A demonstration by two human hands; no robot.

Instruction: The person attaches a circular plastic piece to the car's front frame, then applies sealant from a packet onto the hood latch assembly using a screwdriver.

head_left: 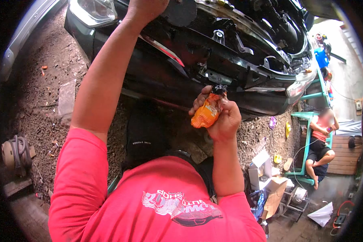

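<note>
My right hand (pixel 225 117) is closed around a crumpled orange packet (pixel 205 114) with a black, shiny mass at its upper end. I hold it just in front of the dark car bumper (pixel 262 103). My left arm reaches forward over the car's front. The left hand (pixel 149 7) is cut off by the top edge, so its fingers are hidden. Beside it is a dark rounded flat piece (pixel 180 13); whether the hand touches it I cannot tell. The car's front is opened up, with bare brackets and metal parts (pixel 234 38) showing.
A headlight (pixel 94 11) is at the upper left. Gravel ground (pixel 48 97) lies beside the car, with a coiled hose (pixel 21 155) at left. To the right are cardboard boxes (pixel 275 193), a green bench frame (pixel 306 117) and a seated person (pixel 322 139).
</note>
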